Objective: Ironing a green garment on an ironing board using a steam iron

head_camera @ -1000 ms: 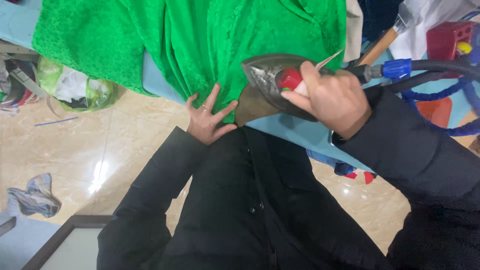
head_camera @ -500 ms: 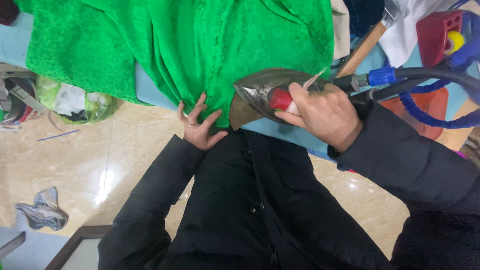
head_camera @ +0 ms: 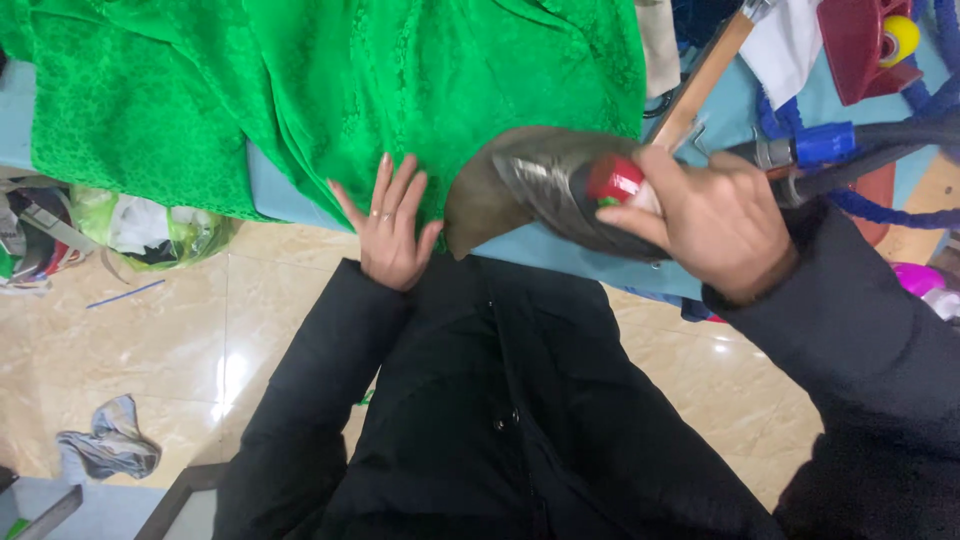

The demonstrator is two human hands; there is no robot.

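A bright green patterned fabric (head_camera: 330,90) lies spread over a light blue ironing table (head_camera: 560,250) and hangs off its near edge. My left hand (head_camera: 390,225) rests flat on the fabric's hanging hem, fingers spread, a ring on one finger. My right hand (head_camera: 710,220) grips the handle of a steam iron (head_camera: 545,185) with a brownish sole and a red knob. The iron sits at the fabric's lower right edge, tip pointing left toward my left hand. A dark hose with a blue fitting (head_camera: 825,142) runs off to the right behind the iron.
A wooden handle (head_camera: 705,75), white cloth and a red plastic object (head_camera: 860,45) with a yellow ball lie at the table's far right. On the tiled floor, a bag of scraps (head_camera: 150,230) sits at left and a grey rag (head_camera: 110,450) lower left.
My right hand has pushed the iron leftward along the fabric's lower edge, closer to my left hand. My left hand stays pressed on the hem, fingers now straighter.
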